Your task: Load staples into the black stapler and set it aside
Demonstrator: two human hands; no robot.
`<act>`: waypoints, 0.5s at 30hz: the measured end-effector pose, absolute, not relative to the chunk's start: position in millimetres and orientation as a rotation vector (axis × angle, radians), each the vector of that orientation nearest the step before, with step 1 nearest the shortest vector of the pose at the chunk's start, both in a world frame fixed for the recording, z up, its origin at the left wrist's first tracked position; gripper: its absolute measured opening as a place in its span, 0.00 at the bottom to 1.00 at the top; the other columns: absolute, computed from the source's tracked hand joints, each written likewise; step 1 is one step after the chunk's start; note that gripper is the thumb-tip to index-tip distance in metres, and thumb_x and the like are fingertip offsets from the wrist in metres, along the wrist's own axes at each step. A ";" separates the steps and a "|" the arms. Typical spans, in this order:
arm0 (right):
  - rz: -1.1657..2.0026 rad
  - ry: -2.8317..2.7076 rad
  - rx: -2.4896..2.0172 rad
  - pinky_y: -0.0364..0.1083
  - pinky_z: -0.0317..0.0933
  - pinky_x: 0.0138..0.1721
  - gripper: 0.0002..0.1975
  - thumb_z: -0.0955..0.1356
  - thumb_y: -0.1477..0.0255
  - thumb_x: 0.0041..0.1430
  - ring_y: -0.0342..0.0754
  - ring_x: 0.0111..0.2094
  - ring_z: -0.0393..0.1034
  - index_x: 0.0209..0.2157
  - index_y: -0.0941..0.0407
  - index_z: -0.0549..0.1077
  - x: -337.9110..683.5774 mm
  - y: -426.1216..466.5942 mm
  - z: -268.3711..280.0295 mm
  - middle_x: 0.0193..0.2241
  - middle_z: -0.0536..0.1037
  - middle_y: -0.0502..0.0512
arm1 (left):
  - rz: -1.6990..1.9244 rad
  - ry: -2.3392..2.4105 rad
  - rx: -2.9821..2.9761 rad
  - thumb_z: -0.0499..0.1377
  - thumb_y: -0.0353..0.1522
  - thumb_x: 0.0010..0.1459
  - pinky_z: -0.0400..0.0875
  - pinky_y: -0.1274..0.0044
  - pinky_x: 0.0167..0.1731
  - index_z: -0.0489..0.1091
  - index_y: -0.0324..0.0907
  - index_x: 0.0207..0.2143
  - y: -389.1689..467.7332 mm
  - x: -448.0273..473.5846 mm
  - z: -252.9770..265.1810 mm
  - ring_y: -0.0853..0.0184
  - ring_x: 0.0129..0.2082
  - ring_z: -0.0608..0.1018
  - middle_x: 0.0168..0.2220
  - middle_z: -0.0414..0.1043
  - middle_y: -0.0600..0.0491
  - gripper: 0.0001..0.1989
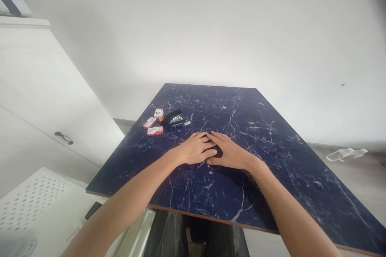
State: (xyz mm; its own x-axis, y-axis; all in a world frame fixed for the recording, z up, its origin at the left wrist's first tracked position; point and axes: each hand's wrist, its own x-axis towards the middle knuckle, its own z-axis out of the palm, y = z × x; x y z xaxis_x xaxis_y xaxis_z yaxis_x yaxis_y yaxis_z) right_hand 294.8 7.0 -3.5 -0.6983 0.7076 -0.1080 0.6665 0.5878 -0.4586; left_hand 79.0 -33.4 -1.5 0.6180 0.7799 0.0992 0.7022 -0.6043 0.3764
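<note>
My left hand [195, 148] and my right hand [229, 150] lie palm down, side by side, on the dark blue marbled table [271, 128]. Their fingertips meet over a small dark object [217, 153] that is mostly hidden beneath them. Whether either hand grips it I cannot tell. Farther off at the left stand a black stapler [172, 117] with an orange end, a small white box [158, 113] and two red-and-white staple boxes [155, 130], [150, 122]. A small strip of staples [187, 123] lies beside the stapler.
A white cabinet [45, 100] with a dark handle [64, 137] stands at the left. A white perforated surface [33, 200] sits below it. A crumpled plastic bottle [345, 154] lies on the floor at the right. A white wall is behind the table.
</note>
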 end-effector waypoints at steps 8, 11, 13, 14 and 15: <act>0.803 -2.735 -1.196 0.64 0.42 0.70 0.59 0.71 0.42 0.51 0.66 0.73 0.34 0.74 0.47 0.38 298.4 7.5 3.1 0.74 0.39 0.55 | 0.592 1.239 2.656 0.50 0.47 0.70 0.56 0.60 0.65 0.74 0.51 0.56 -11.4 43.5 14.2 0.57 0.62 0.70 0.59 0.73 0.52 0.21; 0.748 -2.714 -1.186 0.63 0.44 0.69 0.55 0.68 0.42 0.54 0.65 0.72 0.38 0.74 0.49 0.43 299.6 10.9 1.8 0.74 0.44 0.56 | 1.183 1.861 2.351 0.53 0.43 0.68 0.59 0.61 0.62 0.77 0.47 0.51 7.2 -29.1 22.8 0.57 0.58 0.74 0.54 0.77 0.49 0.19; 0.723 -2.719 -1.177 0.64 0.44 0.69 0.52 0.66 0.41 0.57 0.65 0.72 0.39 0.73 0.50 0.46 300.3 13.1 -0.7 0.73 0.46 0.56 | 1.340 2.198 2.027 0.55 0.44 0.66 0.59 0.62 0.63 0.74 0.45 0.56 14.8 -77.0 18.0 0.55 0.61 0.70 0.59 0.73 0.48 0.22; 0.708 -2.723 -1.172 0.64 0.44 0.69 0.50 0.65 0.40 0.58 0.65 0.72 0.39 0.73 0.50 0.48 300.5 13.9 -2.3 0.73 0.46 0.56 | 1.277 2.255 1.930 0.55 0.44 0.65 0.59 0.63 0.63 0.74 0.44 0.56 17.4 -95.3 13.0 0.54 0.61 0.70 0.59 0.73 0.47 0.23; 0.692 -2.726 -1.166 0.64 0.44 0.69 0.49 0.64 0.40 0.58 0.66 0.72 0.39 0.73 0.51 0.50 300.5 14.5 -3.8 0.73 0.46 0.57 | 1.167 2.249 1.873 0.54 0.44 0.65 0.59 0.65 0.62 0.74 0.44 0.56 19.4 -108.3 7.1 0.54 0.61 0.70 0.60 0.72 0.47 0.23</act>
